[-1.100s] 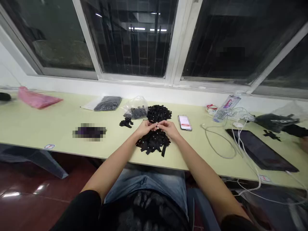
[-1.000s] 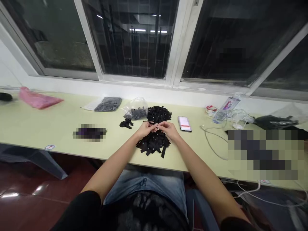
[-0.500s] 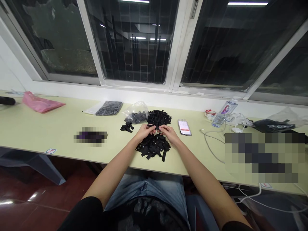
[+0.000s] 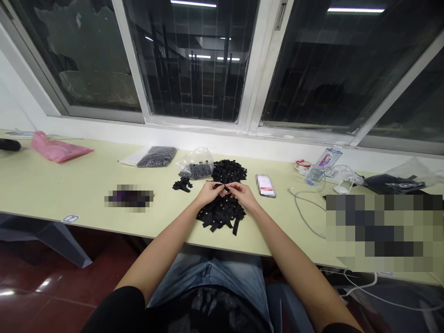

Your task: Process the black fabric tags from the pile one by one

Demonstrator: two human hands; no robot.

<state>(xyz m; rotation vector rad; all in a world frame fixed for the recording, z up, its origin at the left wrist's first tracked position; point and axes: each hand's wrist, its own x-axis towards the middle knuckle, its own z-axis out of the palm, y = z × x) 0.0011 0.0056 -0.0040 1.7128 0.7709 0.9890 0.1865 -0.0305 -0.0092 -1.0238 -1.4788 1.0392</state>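
My left hand point(image 4: 210, 192) and my right hand point(image 4: 243, 193) meet at the middle of the table, both closed in a pinch on one small black fabric strip point(image 4: 225, 187). Fingers cover most of that strip. Just below them lies a near pile of black fabric strips point(image 4: 222, 216), dotted with small shiny metal bits. Behind my hands is a second, far pile of similar strips point(image 4: 229, 170). To the left of it a clear plastic bag point(image 4: 197, 164) holds more dark pieces, and a small cluster of black strips point(image 4: 182, 184) lies in front of the bag.
A phone point(image 4: 265, 185) lies right of my hands. Farther right are a tilted water bottle point(image 4: 323, 165), white cables point(image 4: 301, 208) and a blurred dark area. On the left sit a grey-filled bag point(image 4: 157, 157), a pink bag point(image 4: 60, 148) and a blurred dark item point(image 4: 129, 198).
My hands have drawn closer together, fingers curling in around the strip, so less of it shows. The piles stay as they were; the camera view has shifted slightly.
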